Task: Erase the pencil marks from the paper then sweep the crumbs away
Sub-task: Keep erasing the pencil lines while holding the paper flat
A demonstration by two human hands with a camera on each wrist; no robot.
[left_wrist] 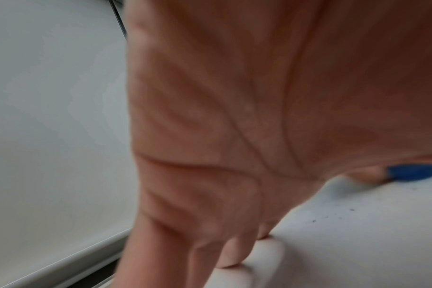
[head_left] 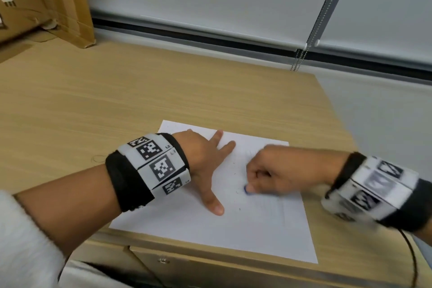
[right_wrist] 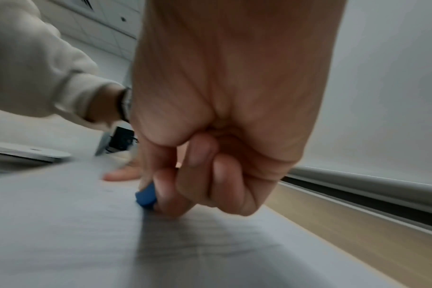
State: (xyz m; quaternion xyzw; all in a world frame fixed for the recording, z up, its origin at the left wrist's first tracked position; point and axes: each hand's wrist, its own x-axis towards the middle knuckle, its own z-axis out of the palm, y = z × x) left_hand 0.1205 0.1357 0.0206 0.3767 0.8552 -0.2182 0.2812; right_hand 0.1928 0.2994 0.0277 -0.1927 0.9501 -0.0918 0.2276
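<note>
You pinched the small blue eraser (head_left: 246, 189) in your curled right hand (head_left: 280, 170) mid-sheet, while your flat, spread left hand (head_left: 205, 166) pinned the paper (head_left: 268, 229), probably light and prone to buckling, to the worktop (head_left: 117, 100)

I see a blue eraser (head_left: 246, 189), white paper (head_left: 257, 229) flecked with dark crumbs (head_left: 239, 209), a light wood-grain counter (head_left: 117, 100), and black-and-white checked wristbands (head_left: 154, 163).

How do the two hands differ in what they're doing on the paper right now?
The left hand lies flat with fingers spread, pressing the paper; the right hand is curled, pinching a blue eraser. The left holds nothing. Both touch the sheet and wear marker wristbands.
</note>
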